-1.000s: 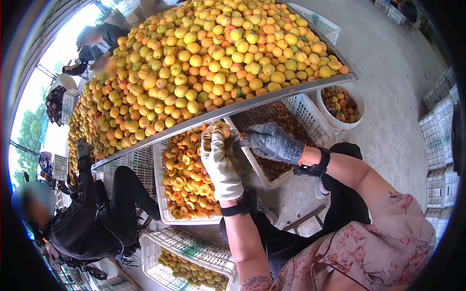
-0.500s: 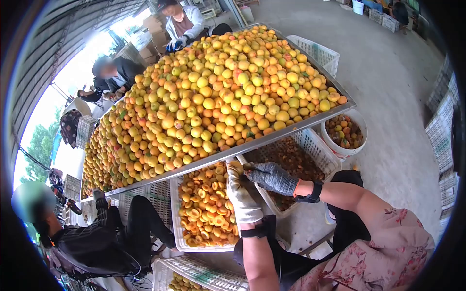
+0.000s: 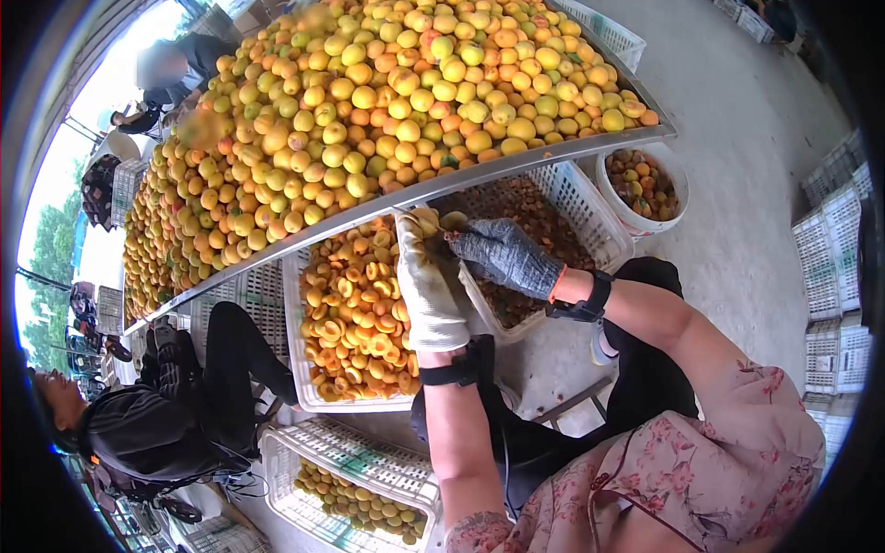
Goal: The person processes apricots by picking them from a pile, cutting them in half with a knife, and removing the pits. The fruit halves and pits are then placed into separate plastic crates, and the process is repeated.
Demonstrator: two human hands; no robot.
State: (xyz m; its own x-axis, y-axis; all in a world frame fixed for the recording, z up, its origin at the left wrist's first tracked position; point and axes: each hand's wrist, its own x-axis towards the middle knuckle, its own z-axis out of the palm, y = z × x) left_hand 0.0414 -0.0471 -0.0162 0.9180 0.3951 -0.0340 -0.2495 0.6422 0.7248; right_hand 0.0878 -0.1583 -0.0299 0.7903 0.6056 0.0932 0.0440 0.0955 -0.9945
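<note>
My left hand (image 3: 429, 281), in a pale work glove, is closed around an apricot (image 3: 453, 221) just under the edge of the long metal table (image 3: 516, 170). My right hand (image 3: 502, 253), in a dark grey glove, presses a small tool against that fruit; the tool itself is mostly hidden. Both hands hover over the rim between two white crates. The left crate (image 3: 297, 369) holds halved apricots. The right crate (image 3: 590, 217) holds brown pits.
A huge heap of whole apricots (image 3: 369, 111) covers the table. A white bucket (image 3: 671, 214) of fruit stands at the right. A person in black (image 3: 166, 415) sits at my left by another crate (image 3: 359, 465). Stacked empty crates (image 3: 834, 276) line the right side.
The view has tilted down and nearer to the table. My hands stay together on the fruit by the table edge. The person at my left has leaned lower.
</note>
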